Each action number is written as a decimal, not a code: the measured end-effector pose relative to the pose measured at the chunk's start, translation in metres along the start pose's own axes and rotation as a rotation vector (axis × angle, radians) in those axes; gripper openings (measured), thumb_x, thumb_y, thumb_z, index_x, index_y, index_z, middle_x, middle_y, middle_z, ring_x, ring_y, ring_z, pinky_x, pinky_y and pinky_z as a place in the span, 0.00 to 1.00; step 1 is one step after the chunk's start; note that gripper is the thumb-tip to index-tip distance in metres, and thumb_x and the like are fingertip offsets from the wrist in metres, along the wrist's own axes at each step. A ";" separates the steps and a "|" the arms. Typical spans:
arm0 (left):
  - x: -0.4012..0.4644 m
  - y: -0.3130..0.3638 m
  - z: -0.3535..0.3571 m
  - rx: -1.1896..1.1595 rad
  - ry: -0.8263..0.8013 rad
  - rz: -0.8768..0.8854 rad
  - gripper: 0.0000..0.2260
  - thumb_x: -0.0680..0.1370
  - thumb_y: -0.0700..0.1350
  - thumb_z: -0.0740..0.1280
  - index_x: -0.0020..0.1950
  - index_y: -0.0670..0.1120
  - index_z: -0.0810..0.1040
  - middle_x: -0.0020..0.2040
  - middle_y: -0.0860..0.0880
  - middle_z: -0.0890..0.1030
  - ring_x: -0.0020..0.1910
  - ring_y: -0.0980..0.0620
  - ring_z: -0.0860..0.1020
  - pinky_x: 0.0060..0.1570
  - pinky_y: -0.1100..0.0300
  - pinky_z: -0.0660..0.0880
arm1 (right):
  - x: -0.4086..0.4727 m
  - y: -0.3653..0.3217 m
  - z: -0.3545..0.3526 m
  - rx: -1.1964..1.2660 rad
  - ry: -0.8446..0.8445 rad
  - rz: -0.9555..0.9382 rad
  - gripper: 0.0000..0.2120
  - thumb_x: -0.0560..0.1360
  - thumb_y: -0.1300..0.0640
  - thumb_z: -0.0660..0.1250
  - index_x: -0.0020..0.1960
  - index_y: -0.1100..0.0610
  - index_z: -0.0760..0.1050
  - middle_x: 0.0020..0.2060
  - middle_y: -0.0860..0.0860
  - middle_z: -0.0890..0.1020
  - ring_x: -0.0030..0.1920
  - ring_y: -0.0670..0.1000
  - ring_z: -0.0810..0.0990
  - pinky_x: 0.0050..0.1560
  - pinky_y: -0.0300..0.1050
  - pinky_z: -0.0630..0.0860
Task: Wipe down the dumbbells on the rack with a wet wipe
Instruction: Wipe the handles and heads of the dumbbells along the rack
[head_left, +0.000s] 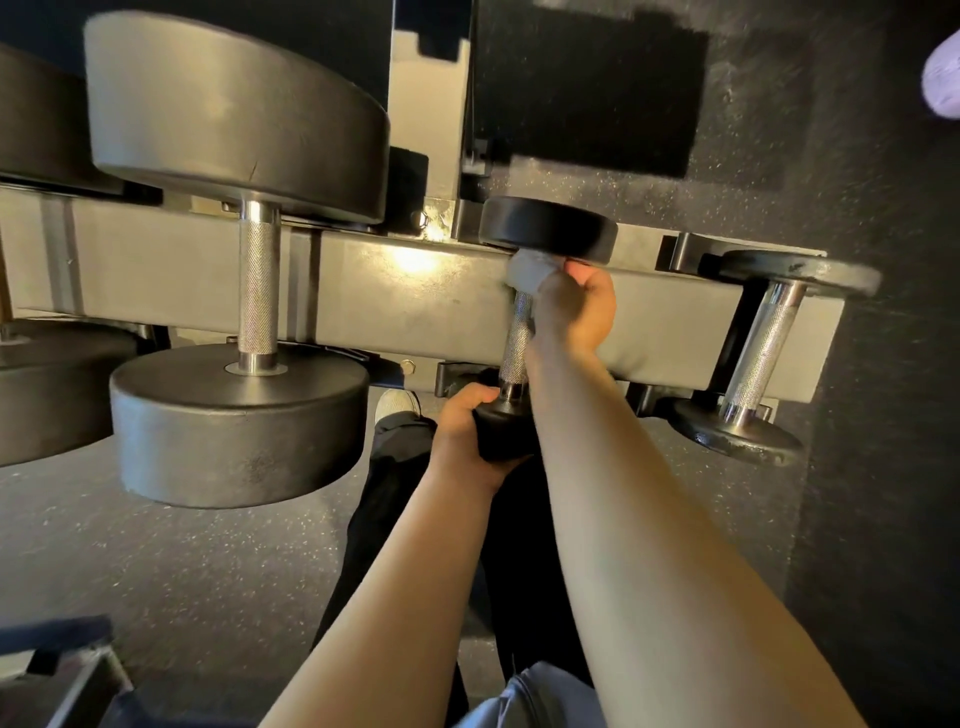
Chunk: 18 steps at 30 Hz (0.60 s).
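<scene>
Speckled gym floor (208, 561); grey rack (415, 291) bearing small dumbbell (517, 343). Right hand (574, 306) is curling around its handle, pressing wet wipe (525, 273) against the far head; left hand (465, 436) is cupping the near head.

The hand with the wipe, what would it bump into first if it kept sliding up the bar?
Most likely the small black round far weight head. The right hand, holding the crumpled white wet wipe, grips the knurled silver dumbbell handle just below it; the wipe seems already touching.
</scene>
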<state>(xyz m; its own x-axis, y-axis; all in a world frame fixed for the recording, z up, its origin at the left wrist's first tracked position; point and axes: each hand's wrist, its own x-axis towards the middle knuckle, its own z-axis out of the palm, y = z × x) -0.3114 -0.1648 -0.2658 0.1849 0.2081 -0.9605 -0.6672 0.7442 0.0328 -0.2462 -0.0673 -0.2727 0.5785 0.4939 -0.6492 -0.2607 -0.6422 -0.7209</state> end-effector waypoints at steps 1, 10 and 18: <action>0.001 0.001 -0.001 0.014 0.015 0.004 0.07 0.73 0.41 0.60 0.44 0.41 0.77 0.36 0.43 0.80 0.36 0.44 0.78 0.38 0.56 0.75 | 0.004 -0.001 -0.004 0.010 -0.028 0.076 0.06 0.71 0.64 0.62 0.40 0.55 0.74 0.30 0.49 0.78 0.34 0.49 0.74 0.37 0.36 0.70; 0.006 0.006 -0.004 0.127 0.077 0.018 0.09 0.75 0.42 0.58 0.41 0.40 0.76 0.35 0.42 0.78 0.36 0.44 0.76 0.42 0.54 0.74 | 0.031 -0.018 -0.011 0.009 -0.145 0.531 0.14 0.76 0.56 0.66 0.32 0.55 0.69 0.16 0.48 0.74 0.21 0.49 0.75 0.28 0.36 0.71; 0.010 -0.002 -0.002 0.022 0.114 0.060 0.14 0.70 0.42 0.64 0.53 0.39 0.77 0.48 0.40 0.78 0.47 0.41 0.77 0.45 0.52 0.77 | 0.028 -0.005 -0.015 -0.110 -0.207 0.346 0.05 0.71 0.58 0.67 0.38 0.55 0.73 0.34 0.51 0.78 0.45 0.52 0.77 0.54 0.44 0.77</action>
<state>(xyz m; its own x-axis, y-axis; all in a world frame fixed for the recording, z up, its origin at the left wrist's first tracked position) -0.3095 -0.1654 -0.2759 0.0607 0.1803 -0.9817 -0.6586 0.7463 0.0964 -0.2172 -0.0588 -0.2840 0.3007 0.3381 -0.8918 -0.3220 -0.8442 -0.4286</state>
